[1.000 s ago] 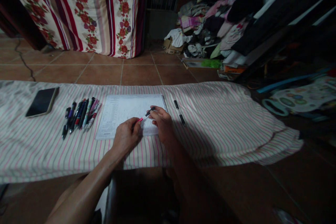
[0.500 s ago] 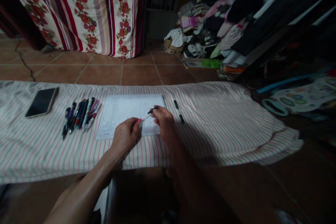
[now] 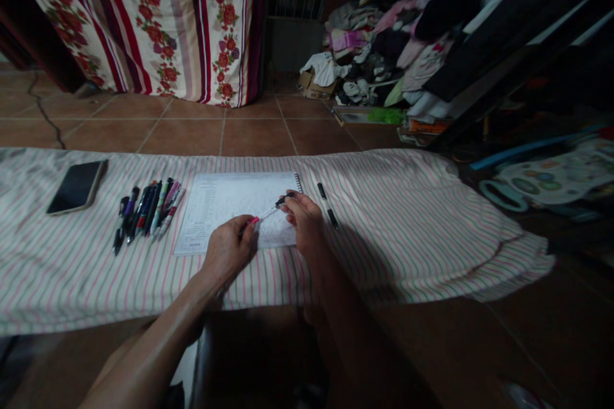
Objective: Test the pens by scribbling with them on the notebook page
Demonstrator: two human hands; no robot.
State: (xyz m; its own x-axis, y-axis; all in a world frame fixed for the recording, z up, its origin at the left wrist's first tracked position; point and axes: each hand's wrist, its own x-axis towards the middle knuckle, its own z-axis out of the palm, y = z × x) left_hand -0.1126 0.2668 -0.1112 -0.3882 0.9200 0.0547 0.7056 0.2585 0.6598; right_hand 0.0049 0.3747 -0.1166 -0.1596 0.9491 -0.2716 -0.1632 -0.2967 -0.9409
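Over a spiral notebook (image 3: 230, 201) with printing on its pale page, both hands hold a pen (image 3: 268, 211). My left hand (image 3: 228, 246) is closed round its pink end, thumb and fingers pinched. My right hand (image 3: 307, 220) pinches the black end between thumb and fingertips. Between them shows a thin, whitish stretch; whether the two ends are joined or coming apart, I cannot tell. Right of the notebook lies a slim black pen (image 3: 332, 218) with a pale middle. Several assorted pens (image 3: 151, 208) lie side by side to the left.
A phone (image 3: 75, 188) lies screen up at the far left of the striped cloth (image 3: 407, 223) covering the low table. Beyond are a floral curtain (image 3: 182, 25), tiled floor (image 3: 249, 131) and a heap of clothes (image 3: 384, 45). A patterned plastic item (image 3: 542, 182) stands at right.
My right hand has shifted slightly right and up with the black end, and the pale stretch between my hands looks a little longer. My left hand stays put.
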